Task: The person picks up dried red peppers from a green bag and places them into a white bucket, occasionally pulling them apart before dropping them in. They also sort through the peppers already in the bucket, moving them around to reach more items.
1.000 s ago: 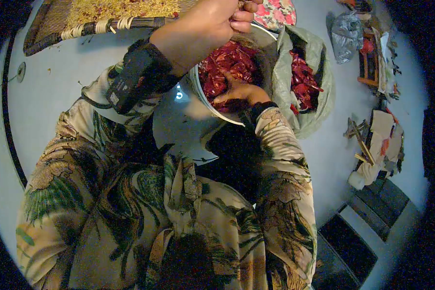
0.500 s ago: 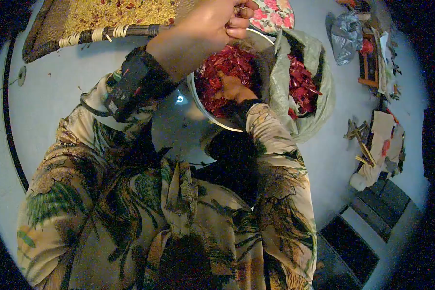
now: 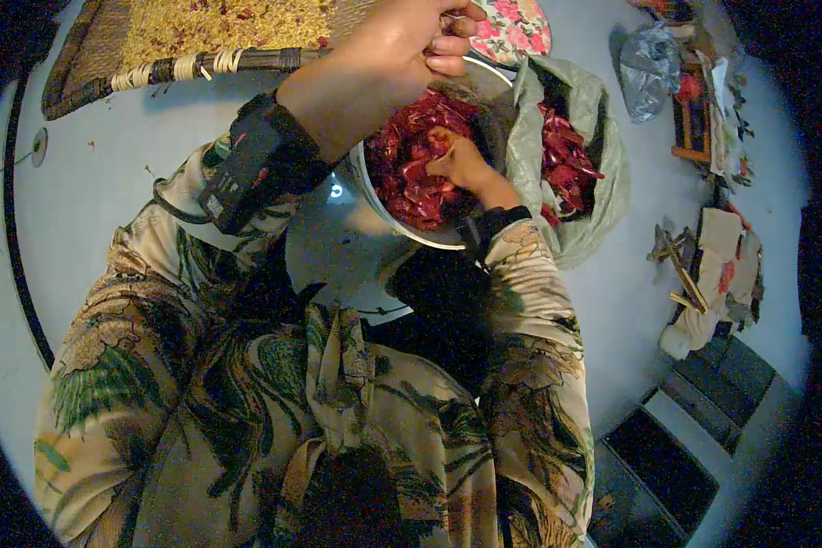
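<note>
In the bowl, right hand seemingly pinches chillies; left hand fisted (contents hidden).

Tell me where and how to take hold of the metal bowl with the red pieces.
Probably by the bare rim of the metal bowl on its near left, from the person's side: the green bag crowds the right edge, and the right hand lies inside.

Left hand high, right hand low, fingers curled.
</note>
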Action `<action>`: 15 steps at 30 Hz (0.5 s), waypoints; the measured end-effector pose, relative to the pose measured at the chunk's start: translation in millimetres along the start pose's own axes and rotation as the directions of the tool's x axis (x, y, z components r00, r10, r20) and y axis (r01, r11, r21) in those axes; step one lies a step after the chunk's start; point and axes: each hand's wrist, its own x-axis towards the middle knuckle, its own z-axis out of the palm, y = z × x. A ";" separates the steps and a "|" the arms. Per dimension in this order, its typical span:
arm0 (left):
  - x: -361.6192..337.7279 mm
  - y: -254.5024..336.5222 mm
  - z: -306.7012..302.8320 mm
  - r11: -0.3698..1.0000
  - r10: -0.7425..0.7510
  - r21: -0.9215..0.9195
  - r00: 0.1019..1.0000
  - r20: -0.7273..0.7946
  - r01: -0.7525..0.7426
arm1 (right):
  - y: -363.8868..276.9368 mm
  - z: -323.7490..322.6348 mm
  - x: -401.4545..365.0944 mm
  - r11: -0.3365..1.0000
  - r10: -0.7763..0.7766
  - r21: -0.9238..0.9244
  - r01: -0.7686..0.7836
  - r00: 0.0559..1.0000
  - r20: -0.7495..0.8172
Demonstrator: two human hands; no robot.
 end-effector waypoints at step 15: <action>1.0 -7.8 -11.0 1.000 0.014 0.008 0.999 0.030 -0.014 | -26.8 -58.5 -59.9 0.888 -0.197 0.342 0.308 0.926 -0.321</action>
